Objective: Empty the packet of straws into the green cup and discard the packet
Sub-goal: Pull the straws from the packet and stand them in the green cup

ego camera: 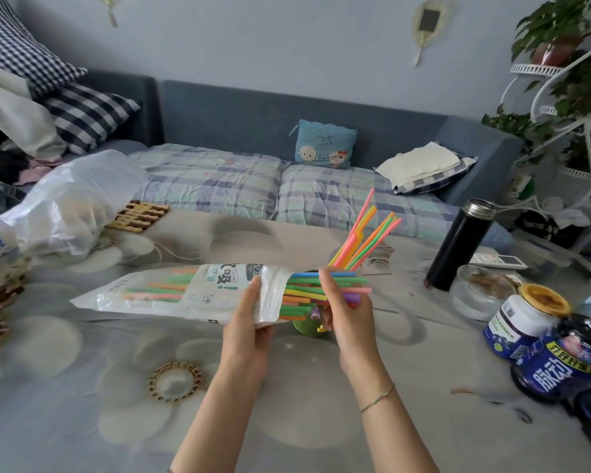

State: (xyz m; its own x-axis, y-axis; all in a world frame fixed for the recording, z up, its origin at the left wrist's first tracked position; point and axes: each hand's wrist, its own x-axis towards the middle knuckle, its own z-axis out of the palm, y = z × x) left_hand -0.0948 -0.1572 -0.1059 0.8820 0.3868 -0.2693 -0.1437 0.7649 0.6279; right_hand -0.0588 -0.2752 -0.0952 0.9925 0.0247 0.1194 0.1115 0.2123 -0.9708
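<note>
A white plastic packet (171,293) of coloured straws lies level above the table, its open mouth to the right. My left hand (248,317) grips the packet near that mouth. My right hand (343,307) is closed on a bundle of straws (307,295) sticking out of the mouth. The green cup (309,327) stands right behind and below my hands, mostly hidden. Several pink, yellow, orange and green straws (367,235) lean out of the cup toward the upper right.
A black flask (459,245) stands to the right, with a glass bowl (481,291) and dark jars (539,339) nearer the right edge. A clear plastic bag (70,203) lies far left. A beaded coaster (174,380) sits near my left forearm. A sofa runs behind.
</note>
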